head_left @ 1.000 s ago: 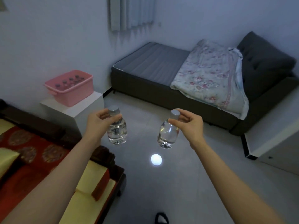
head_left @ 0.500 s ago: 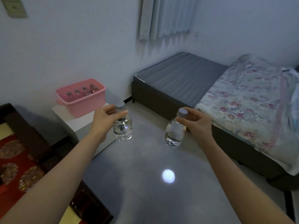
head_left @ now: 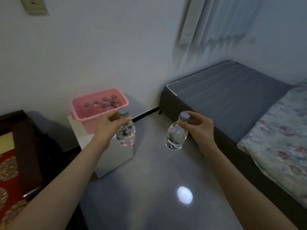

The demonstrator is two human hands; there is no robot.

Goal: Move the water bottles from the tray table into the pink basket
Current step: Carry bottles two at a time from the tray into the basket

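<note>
Two small clear water bottles carried at mid-frame, toward the pink basket (head_left: 79,112) left of centre on a white stand (head_left: 116,158). Left hand (head_left: 106,125) pinched shut around the neck of the left bottle (head_left: 125,133); right hand (head_left: 199,128) pinched likewise on the right bottle (head_left: 176,135). Probably light, full, thin-walled and smooth; best held just under the grey cap. Several capped bottles already upright inside the basket.
</note>
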